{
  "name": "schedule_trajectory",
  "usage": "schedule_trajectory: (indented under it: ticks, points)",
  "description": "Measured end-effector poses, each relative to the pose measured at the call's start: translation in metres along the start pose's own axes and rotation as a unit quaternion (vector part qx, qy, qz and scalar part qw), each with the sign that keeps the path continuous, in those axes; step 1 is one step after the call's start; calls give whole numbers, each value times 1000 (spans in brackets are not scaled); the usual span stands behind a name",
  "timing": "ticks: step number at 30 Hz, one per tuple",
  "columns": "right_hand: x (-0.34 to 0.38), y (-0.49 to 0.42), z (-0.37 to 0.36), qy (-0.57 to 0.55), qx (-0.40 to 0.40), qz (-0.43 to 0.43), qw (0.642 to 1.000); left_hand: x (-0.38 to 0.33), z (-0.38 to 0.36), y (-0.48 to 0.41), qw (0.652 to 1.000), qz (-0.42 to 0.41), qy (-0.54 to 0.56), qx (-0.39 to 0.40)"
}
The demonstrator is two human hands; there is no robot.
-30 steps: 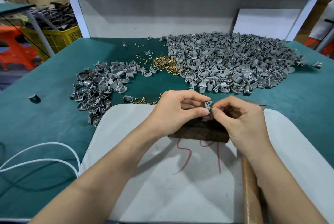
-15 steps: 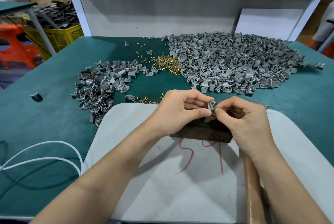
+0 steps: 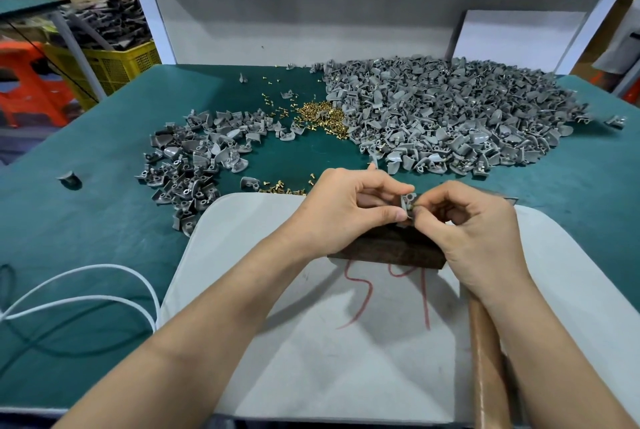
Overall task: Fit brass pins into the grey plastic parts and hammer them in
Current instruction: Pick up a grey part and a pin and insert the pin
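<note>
My left hand (image 3: 349, 212) pinches a small grey plastic part (image 3: 408, 203) between thumb and fingers, just above a dark wooden block (image 3: 388, 250). My right hand (image 3: 474, 231) meets it from the right, its fingertips pinching a brass pin (image 3: 411, 210) against the part. A big heap of grey parts (image 3: 450, 120) covers the back right of the green table (image 3: 86, 221). A smaller heap of grey parts (image 3: 197, 158) lies at the left. Loose brass pins (image 3: 320, 115) sit between the heaps, and a few brass pins (image 3: 280, 188) lie near my left hand.
A pale board (image 3: 346, 359) with red marks lies under my arms and carries the block. A brown wooden handle (image 3: 486, 366) runs under my right forearm. A white cable (image 3: 79, 300) loops at the left. One stray grey part (image 3: 69, 177) lies far left. A yellow crate (image 3: 114, 65) stands beyond the table.
Both hands stay together over the block with only small finger shifts on the part. The view has drifted slightly.
</note>
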State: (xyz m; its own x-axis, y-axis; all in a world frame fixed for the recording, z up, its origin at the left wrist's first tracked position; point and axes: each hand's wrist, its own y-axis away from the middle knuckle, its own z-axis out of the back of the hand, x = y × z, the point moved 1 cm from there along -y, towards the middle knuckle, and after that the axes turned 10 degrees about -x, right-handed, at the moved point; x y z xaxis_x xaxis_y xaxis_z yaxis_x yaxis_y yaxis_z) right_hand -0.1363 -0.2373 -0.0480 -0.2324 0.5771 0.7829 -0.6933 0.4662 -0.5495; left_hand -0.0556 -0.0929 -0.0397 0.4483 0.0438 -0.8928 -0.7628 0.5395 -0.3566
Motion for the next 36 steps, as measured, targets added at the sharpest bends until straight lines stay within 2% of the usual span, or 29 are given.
schedule_trajectory:
  ticks: [9, 20, 36]
  points:
    - [-1, -2, 0, 15, 7, 19, 1000, 0, -1, 1, 999, -5, -31, -12]
    - [-5, -3, 0, -6, 32, 2, 999, 4, -3, 1, 1000, -1, -16, -12]
    - [4, -2, 3, -79, 21, -29, 996, -5, 3, 1, 994, 40, 98, 0]
